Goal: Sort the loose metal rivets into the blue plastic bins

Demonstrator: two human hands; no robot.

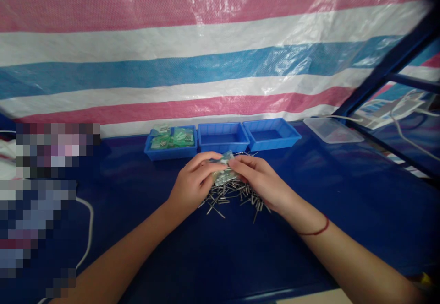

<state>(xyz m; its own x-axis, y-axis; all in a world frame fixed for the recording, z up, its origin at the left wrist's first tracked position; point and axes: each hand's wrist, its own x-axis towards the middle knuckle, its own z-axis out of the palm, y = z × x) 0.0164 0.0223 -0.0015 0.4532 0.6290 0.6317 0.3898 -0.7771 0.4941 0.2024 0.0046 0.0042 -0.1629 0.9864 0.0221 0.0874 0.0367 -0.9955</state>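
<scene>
Left hand [195, 179] and right hand [258, 176] pinch a clear bag [225, 177]; a weak pinch could drop it onto metal pins [220, 198] at six o'clock.

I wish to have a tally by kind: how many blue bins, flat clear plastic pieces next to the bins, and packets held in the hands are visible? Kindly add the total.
Blue bins: 3
Flat clear plastic piece: 1
Held clear packet: 1
Total: 5
</scene>
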